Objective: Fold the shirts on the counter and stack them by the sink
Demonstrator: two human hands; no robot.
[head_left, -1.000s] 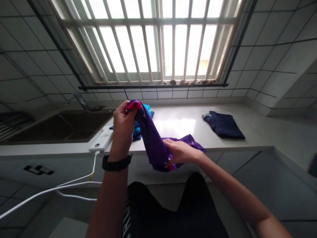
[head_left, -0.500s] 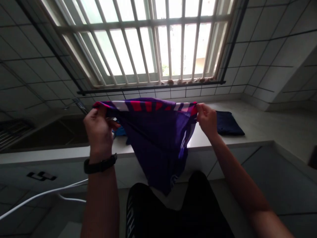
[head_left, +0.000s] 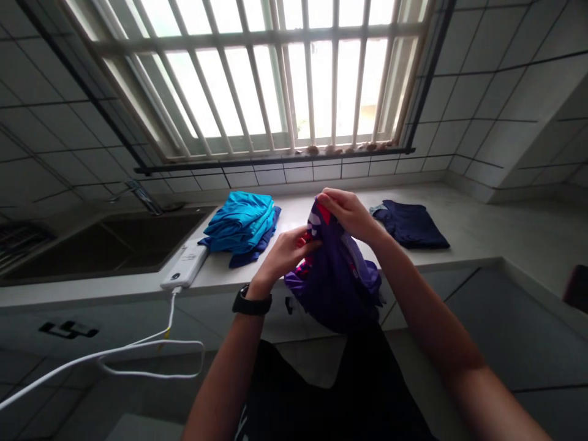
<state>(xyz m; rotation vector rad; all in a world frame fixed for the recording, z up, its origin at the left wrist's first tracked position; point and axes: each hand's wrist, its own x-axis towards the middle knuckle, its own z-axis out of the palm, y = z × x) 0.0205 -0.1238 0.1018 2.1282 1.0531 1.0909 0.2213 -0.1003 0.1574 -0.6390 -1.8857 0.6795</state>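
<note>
Nearest are the person's legs (head_left: 316, 392) in black, with a white cable (head_left: 151, 343) looping to their left. Just beyond the legs, a purple garment (head_left: 342, 282) with pink and white patterning hangs bunched from both hands, partly in front of the table's front edge; whether its lower end touches the legs, I cannot tell. The left hand (head_left: 287, 250), a black band (head_left: 252, 301) on its wrist, has thumb and fingers around the patterned side of the garment. The right hand (head_left: 346, 211), set higher, pinches the garment's top edge. On the pale table (head_left: 294, 211), left of the garment, a white power strip (head_left: 186, 263) lies close to the front edge, the cable running from its near end. Just beside it sits a pile of folded bright blue cloth (head_left: 243, 220) on top of dark blue cloth (head_left: 257, 250). To the right of the hands, a folded navy garment (head_left: 411, 225) lies flat, a grey part showing at its left corner. The dark sink (head_left: 110, 245) is at the far left, with a tap (head_left: 146, 196) behind it. Farthest back, small brownish objects (head_left: 313, 150) line the sill below a bright, barred window (head_left: 271, 79) in a tiled wall (head_left: 478, 79).
</note>
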